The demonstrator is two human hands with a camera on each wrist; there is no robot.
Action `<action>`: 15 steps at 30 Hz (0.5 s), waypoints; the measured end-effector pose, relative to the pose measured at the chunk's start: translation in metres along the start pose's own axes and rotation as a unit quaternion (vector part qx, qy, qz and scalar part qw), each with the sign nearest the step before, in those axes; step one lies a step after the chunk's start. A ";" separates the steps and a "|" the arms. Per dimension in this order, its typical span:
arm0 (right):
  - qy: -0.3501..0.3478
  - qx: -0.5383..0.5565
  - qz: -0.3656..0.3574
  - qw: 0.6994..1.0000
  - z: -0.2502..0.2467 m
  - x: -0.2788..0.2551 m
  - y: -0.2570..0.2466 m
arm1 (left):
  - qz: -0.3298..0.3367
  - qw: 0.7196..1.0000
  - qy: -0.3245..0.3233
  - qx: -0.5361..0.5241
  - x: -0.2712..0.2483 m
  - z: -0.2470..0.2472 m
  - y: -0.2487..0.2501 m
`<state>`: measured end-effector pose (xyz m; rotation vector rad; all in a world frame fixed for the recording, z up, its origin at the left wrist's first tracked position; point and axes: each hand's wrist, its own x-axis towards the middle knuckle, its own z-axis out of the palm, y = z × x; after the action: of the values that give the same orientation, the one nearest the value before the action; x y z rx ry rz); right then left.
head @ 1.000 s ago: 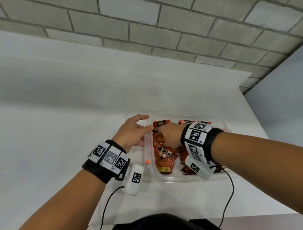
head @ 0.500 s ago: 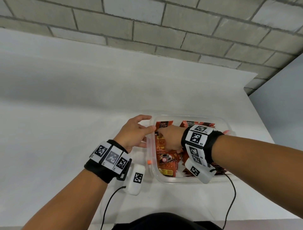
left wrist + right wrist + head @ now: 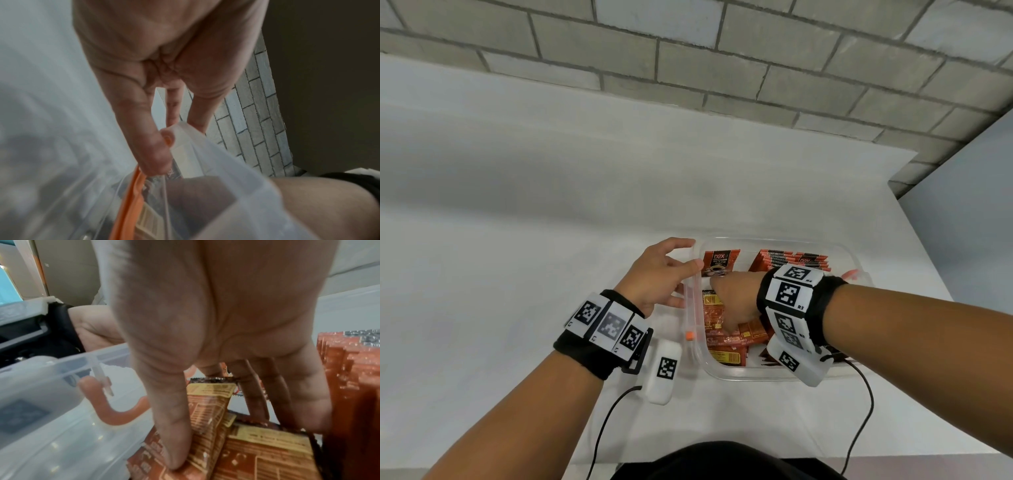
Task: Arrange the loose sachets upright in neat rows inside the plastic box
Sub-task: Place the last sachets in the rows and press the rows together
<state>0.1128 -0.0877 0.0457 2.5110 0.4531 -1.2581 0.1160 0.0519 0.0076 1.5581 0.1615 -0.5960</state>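
Where the head view looks down, a clear plastic box (image 3: 774, 371) sits on the white table (image 3: 517, 274) near its front edge; the left hand (image 3: 659, 275) steadies the box's left rim, thumb on the rim and fingers loosely spread outside the wall; the right hand (image 3: 736, 298) reaches down among the loose sachets (image 3: 726, 356) lying flat in the near part of the box; a row of upright sachets (image 3: 787, 260) stands against the far wall, and a single upright sachet (image 3: 719, 262) stands at the far left corner.

From the left wrist, the thumb (image 3: 150, 146) presses the translucent rim (image 3: 205, 146) beside an orange seal strip (image 3: 131, 203); the fingers stay straight, grasping nothing.

From the right wrist, the thumb (image 3: 174, 426) presses onto a brown and gold sachet (image 3: 207, 408), with the fingers (image 3: 304, 402) reaching down behind it; whether they truly pinch it I cannot tell; an orange latch (image 3: 115, 408) curls on the box wall (image 3: 51, 426) to the left.
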 end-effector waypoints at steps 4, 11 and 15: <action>-0.016 0.008 -0.012 1.000 0.002 0.000 0.001 | 0.000 1.000 0.002 -0.003 0.000 0.000 0.000; -0.037 0.019 -0.036 0.998 0.004 -0.001 0.003 | -0.002 1.000 0.002 -0.001 -0.002 0.000 0.001; -0.024 0.020 -0.050 0.998 0.005 -0.005 0.006 | -0.002 1.000 0.003 0.004 -0.002 0.000 0.001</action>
<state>0.1087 -0.0962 0.0480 2.5134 0.5539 -1.3750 0.1142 0.0522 0.0095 1.5675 0.1677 -0.5964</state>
